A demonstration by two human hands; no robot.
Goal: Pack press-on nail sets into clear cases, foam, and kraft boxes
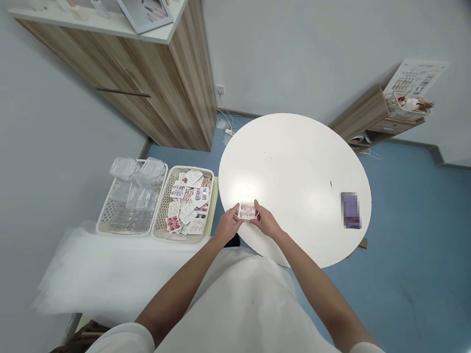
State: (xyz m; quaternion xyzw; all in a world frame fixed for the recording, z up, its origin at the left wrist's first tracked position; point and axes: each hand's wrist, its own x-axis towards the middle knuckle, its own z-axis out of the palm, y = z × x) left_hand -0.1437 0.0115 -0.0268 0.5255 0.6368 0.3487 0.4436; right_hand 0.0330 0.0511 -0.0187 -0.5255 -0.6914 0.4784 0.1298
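Between my two hands is a small card of press-on nails (247,210), with rows of pinkish, glittery nails facing up. My left hand (228,224) pinches its left edge and my right hand (265,221) grips the right edge. The card is over the near left part of a round white table (294,162); whether it touches the tabletop I cannot tell. To the left, a white basket (157,230) holds many similar nail cards (187,211), some face up and some showing printed backs.
Another basket (101,220) at far left contains clear plastic boxes (142,196). White translucent sheeting (110,274) lies in front of the baskets. A pixelated purple item (351,211) rests on the table's right side. A wooden cabinet (187,88) and a low shelf (364,113) stand behind.
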